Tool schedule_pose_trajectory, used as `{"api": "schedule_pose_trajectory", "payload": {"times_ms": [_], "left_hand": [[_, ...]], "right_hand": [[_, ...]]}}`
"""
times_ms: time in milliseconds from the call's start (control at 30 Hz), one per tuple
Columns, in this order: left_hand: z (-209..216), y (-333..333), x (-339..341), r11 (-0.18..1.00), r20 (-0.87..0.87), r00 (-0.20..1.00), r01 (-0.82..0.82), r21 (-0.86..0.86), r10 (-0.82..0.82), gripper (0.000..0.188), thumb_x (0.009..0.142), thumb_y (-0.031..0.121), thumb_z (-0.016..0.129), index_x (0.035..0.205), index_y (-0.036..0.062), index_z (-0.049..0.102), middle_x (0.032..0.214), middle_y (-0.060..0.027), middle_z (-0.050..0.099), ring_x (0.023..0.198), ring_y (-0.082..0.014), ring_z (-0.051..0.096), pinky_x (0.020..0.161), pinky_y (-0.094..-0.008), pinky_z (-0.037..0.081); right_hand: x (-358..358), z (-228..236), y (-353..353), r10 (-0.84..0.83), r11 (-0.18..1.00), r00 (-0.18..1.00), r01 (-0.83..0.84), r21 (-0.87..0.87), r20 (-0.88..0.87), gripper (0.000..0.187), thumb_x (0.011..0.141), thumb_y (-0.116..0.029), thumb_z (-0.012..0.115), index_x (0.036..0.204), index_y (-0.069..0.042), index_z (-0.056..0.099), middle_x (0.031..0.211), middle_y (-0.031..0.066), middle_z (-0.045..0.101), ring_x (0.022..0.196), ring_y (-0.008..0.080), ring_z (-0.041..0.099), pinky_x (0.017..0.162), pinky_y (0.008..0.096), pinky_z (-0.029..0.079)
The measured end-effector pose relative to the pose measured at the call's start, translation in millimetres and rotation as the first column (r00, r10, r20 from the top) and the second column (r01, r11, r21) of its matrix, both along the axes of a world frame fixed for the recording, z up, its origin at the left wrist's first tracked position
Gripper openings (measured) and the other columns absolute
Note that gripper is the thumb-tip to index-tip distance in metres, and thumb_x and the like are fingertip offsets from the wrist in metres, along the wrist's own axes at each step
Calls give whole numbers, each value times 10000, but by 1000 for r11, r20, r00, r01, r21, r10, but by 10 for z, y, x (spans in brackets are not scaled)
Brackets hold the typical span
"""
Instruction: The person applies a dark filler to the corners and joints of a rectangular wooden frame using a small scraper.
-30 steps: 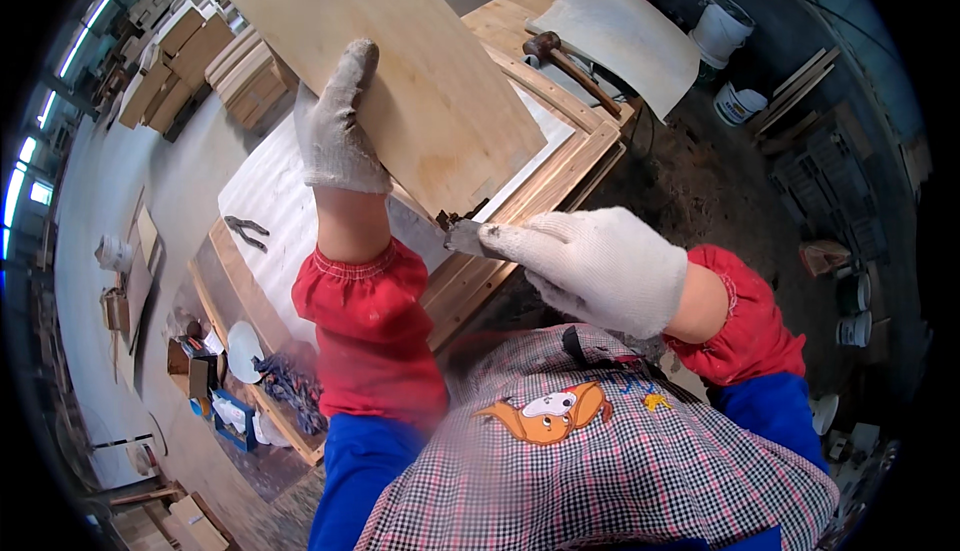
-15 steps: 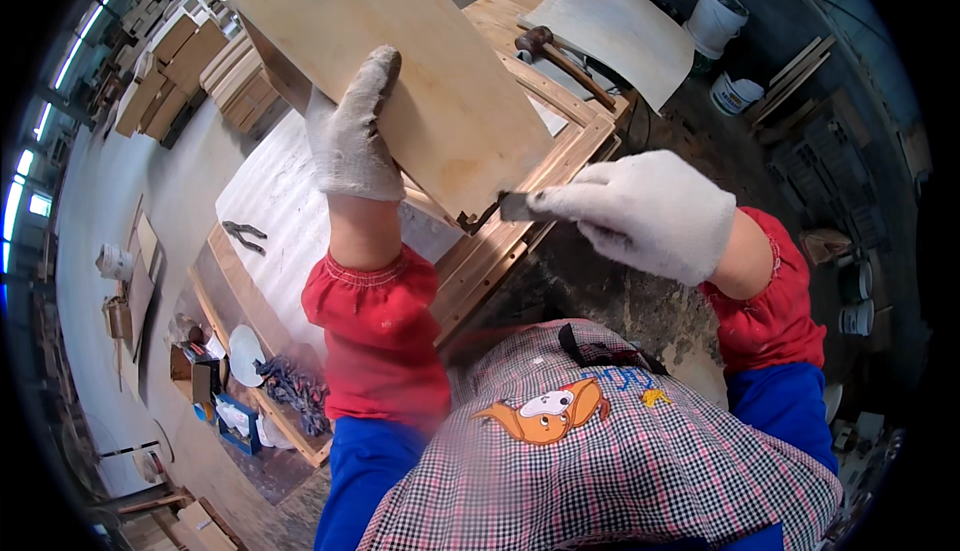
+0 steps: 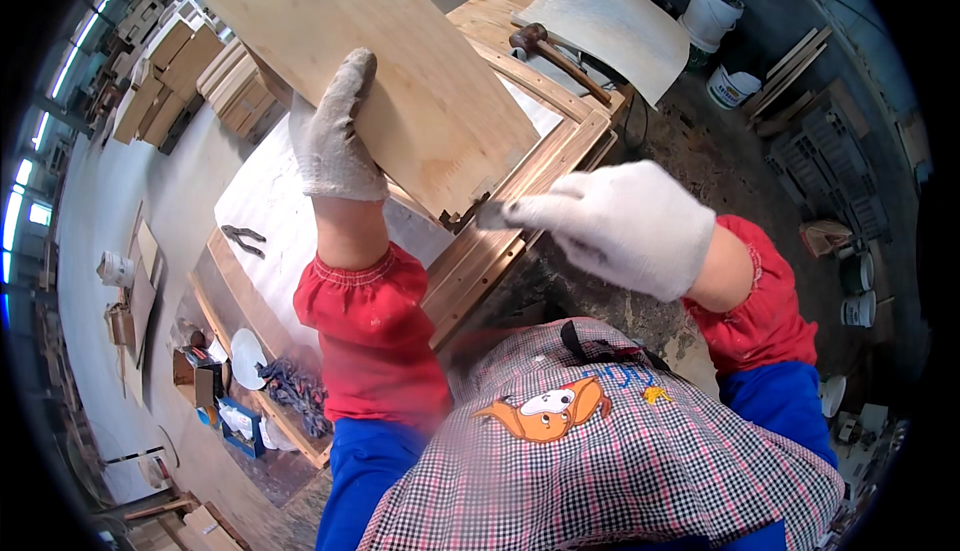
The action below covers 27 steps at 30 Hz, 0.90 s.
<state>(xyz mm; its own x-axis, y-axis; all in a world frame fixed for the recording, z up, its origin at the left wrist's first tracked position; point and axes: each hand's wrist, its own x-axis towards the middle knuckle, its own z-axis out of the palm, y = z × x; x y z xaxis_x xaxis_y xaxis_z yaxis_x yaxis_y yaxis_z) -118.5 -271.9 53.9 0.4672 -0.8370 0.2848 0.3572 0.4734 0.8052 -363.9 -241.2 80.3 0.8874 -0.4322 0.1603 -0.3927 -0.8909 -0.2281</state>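
My left hand (image 3: pixel 342 136), in a white knit glove, holds a tilted pale wooden panel (image 3: pixel 430 81) with its thumb laid across the face. A side board shows behind the panel, partly hidden by the hand. Dark jagged bits (image 3: pixel 462 217) stick out at the panel's lower corner. My right hand (image 3: pixel 625 231), also gloved, pinches a small dark-grey flat piece (image 3: pixel 490 215) just beside that corner; its exact kind is unclear. Under the panel lies a wooden frame (image 3: pixel 565 156) on the bench.
A mallet (image 3: pixel 533 39) and a curved pale sheet (image 3: pixel 605 26) lie on the bench's far side. Pliers (image 3: pixel 243 239) rest on white sheeting at left. Buckets (image 3: pixel 733 88) stand on the floor at right; stacked boards (image 3: pixel 235 86) are farther left. A box of odds and ends (image 3: pixel 198 376) sits lower left.
My left hand and the panel have shifted slightly left. My right hand has moved left and slightly down with the dark-grey piece, which now appears turned, showing less of its face.
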Motion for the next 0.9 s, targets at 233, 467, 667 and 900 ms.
{"api": "schedule_pose_trajectory", "payload": {"times_ms": [233,467,667,900], "left_hand": [[38,46,10,1000,-9,1000,22,1,-22,344,848,82,603,1153,-52,518,1045,-129,612,921,-201,628,816,-307,511],[4,-3,46,1000,-9,1000,24,-8,-24,325,859,80,590,1146,-59,523,1053,-131,612,932,-200,628,820,-303,508],[2,7,32,1000,-42,999,19,-25,-20,311,856,89,599,1124,-55,535,1038,-126,618,928,-194,628,818,-301,508],[36,21,0,999,-34,998,45,-15,-45,356,850,78,600,1167,-55,508,1064,-126,608,948,-199,621,821,-307,508]], "right_hand": [[-153,-56,15,-104,994,981,100,36,166,418,801,-81,564,1214,-136,531,758,116,597,642,274,626,570,353,513],[95,-288,267,-263,910,928,146,389,265,452,786,-57,593,1231,-27,521,872,167,613,767,306,632,688,355,516],[171,-388,346,-324,884,908,190,428,265,371,817,-91,562,1182,-27,532,870,196,617,772,338,636,684,390,524],[168,-459,284,-322,897,884,170,409,338,419,791,-49,591,1207,-26,540,874,174,618,759,297,641,693,345,527]]}}
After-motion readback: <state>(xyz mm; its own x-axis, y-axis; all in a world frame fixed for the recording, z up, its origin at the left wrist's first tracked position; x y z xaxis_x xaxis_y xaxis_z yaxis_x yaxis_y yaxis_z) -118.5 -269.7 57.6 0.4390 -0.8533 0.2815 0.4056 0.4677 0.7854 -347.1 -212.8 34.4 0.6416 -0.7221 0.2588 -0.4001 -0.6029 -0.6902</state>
